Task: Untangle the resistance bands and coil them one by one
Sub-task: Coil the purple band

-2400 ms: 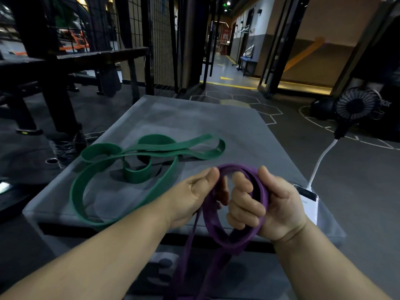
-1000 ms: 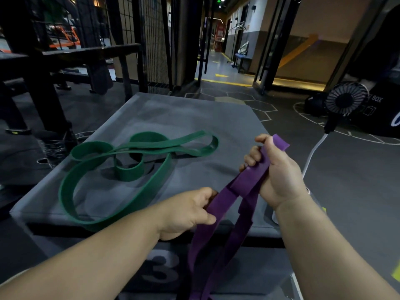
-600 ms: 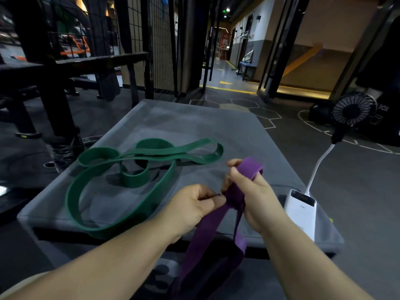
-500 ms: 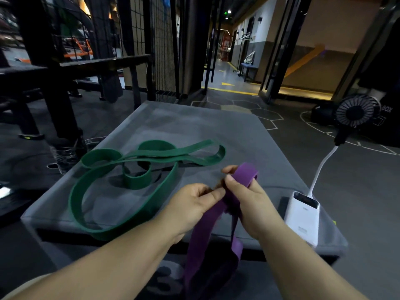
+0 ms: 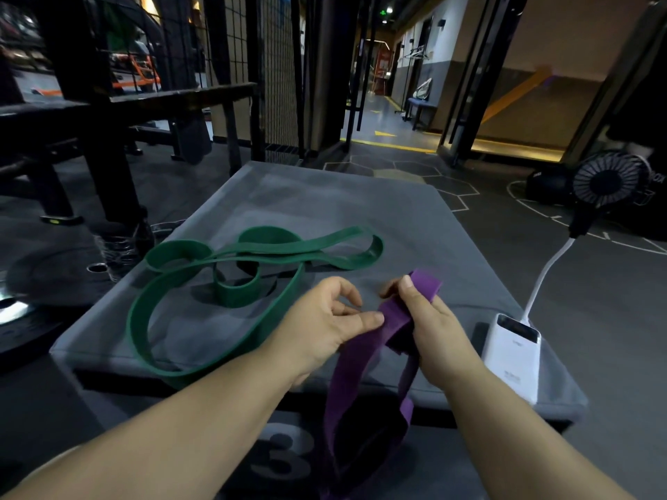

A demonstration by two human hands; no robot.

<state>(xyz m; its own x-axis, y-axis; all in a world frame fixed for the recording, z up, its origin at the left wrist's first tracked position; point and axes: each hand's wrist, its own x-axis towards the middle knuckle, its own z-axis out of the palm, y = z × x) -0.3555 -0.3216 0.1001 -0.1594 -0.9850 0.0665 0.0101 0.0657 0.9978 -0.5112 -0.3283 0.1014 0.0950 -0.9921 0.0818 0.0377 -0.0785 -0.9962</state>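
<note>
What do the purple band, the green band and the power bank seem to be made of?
The purple band looks like matte rubber: it hangs limply. The green band, likewise matte, seems thicker rubber, standing on edge. The power bank looks smooth white plastic.

Purple band (image 5: 355, 359) — lower end offscreen

A big grey "3" (image 5: 285, 460) marks the padded box's (image 5: 361, 211) dark front — the power bank's (image 5: 512, 359) print is unreadable.
</note>
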